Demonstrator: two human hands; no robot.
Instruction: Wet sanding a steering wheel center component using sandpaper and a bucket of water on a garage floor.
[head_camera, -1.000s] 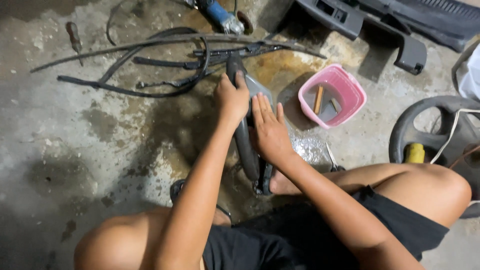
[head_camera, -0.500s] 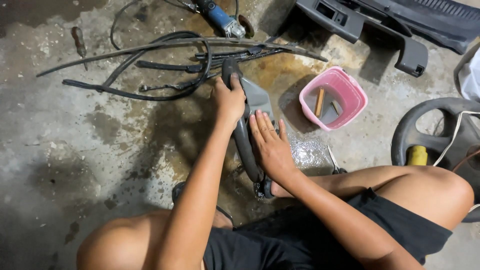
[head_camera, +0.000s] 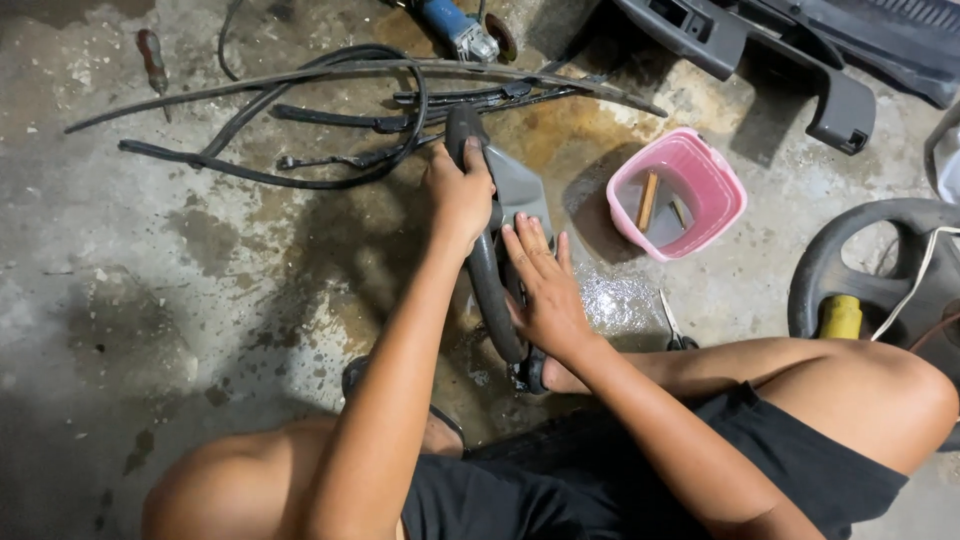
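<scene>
Here the left hand (head_camera: 460, 195) wraps the top of a curved black-and-grey trim part (head_camera: 495, 270) at frame centre, steadying it upright on the floor (head_camera: 150, 300); the right hand (head_camera: 540, 290) lies flat, fingers spread, bracing its grey face. A pink basket (head_camera: 715, 215) sits right.

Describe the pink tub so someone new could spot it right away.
Start at the grey steering wheel on the concrete floor at the right edge. Just left of it sits the pink tub, square-rimmed, holding a wooden stick. It is the only bright pink thing among dark car parts.
</scene>
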